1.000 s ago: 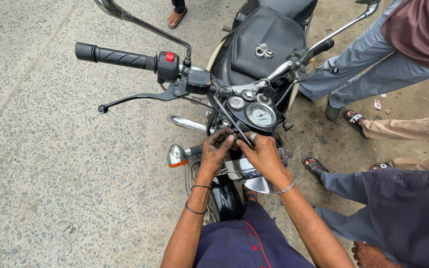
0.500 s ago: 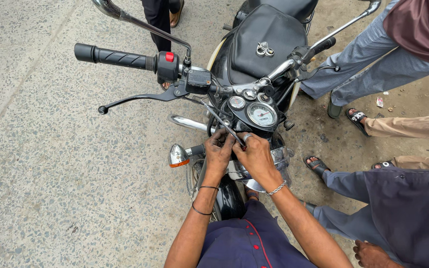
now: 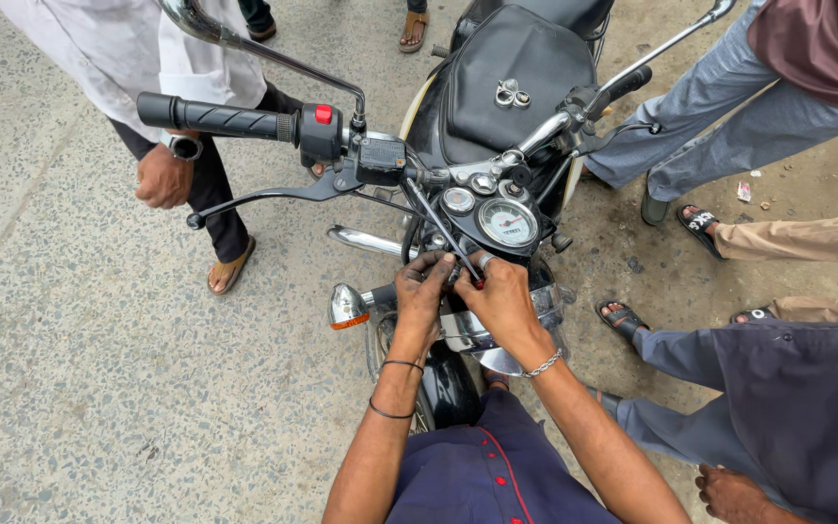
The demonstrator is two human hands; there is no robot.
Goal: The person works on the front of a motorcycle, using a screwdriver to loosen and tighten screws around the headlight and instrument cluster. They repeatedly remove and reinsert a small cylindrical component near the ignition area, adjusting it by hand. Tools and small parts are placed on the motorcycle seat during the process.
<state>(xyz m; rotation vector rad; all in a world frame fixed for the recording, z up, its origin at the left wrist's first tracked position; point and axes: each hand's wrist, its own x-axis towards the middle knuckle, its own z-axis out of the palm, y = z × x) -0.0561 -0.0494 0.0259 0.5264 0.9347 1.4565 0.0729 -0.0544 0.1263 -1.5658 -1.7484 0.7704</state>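
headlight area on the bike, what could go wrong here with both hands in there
Both hands, left hand and right hand, pinch at a thin black cable just above the headlight; a hard tug might strain it. Bystanders' sandalled feet stand close to the motorcycle; if it tips, toes could be hit.

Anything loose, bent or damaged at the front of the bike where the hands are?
Nothing stands out. Both hands, left hand and right hand, pinch a thin black cable just below the gauges. The gauges and turn signal look intact.
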